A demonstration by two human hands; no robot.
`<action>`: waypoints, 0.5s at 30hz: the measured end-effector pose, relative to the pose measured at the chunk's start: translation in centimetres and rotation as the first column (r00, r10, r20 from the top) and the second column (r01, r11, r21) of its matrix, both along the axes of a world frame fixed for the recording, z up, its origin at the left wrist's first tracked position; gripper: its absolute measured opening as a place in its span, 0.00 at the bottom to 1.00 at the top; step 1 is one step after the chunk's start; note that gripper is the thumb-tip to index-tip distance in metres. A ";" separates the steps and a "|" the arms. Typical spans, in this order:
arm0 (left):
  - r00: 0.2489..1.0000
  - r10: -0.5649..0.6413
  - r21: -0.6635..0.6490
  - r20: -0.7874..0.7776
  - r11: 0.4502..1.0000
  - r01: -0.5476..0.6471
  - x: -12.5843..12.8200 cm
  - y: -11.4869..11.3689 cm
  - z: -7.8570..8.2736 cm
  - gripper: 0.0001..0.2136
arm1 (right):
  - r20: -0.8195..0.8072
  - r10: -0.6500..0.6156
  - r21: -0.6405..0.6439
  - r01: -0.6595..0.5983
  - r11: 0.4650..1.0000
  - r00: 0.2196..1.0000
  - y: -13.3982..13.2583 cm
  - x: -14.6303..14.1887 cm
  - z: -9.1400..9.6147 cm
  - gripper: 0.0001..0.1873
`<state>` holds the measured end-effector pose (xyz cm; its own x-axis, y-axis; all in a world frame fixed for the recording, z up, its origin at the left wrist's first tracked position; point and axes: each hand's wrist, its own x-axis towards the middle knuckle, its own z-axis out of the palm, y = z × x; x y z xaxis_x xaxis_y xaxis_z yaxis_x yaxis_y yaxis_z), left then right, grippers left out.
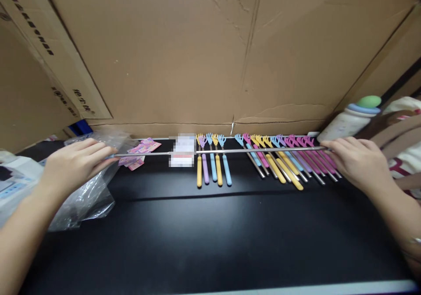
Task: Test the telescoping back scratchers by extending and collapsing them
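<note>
A long thin telescopic back scratcher (226,151), its metal rod drawn out, stretches level between my two hands above the black table. My left hand (80,159) is closed round its left end, where a bit of light blue shows. Closed on the right end is my right hand (358,161), which hides that tip. Behind and below the rod lie several short back scratchers with claw heads: a spaced group with yellow, purple and blue handles (212,168), and a tighter row in blue, yellow, purple and magenta (286,159).
Cardboard walls (171,54) close off the back. A clear plastic bag (95,198) and pink printed cards (141,152) lie at left, near a blurred white paper (182,150). A white bottle with green top (350,117) stands at right, beside a person's clothing (406,133).
</note>
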<state>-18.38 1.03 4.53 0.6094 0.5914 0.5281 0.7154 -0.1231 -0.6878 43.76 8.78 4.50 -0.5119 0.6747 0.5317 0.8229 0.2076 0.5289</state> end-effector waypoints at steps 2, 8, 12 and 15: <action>0.999 -0.012 0.009 0.036 1.000 0.012 -0.2 0.0 -0.2 0.08 | -0.030 0.028 0.005 -0.028 1.000 0.999 0.0 0.0 -0.1 0.17; 0.990 0.038 -0.037 0.137 0.999 -0.033 -0.9 0.3 -0.8 0.07 | -0.050 0.052 0.016 -0.051 0.999 0.997 0.6 1.2 -0.7 0.20; 0.974 0.040 -0.016 0.221 0.999 -0.037 -1.3 0.3 -1.1 0.06 | -0.098 -0.006 -0.076 -0.001 0.997 0.995 0.9 1.8 -1.2 0.19; 0.966 0.056 -0.057 0.252 0.997 -0.043 -1.1 0.2 -1.3 0.07 | -0.148 -0.006 -0.174 -0.020 0.984 0.989 1.1 2.0 -1.4 0.16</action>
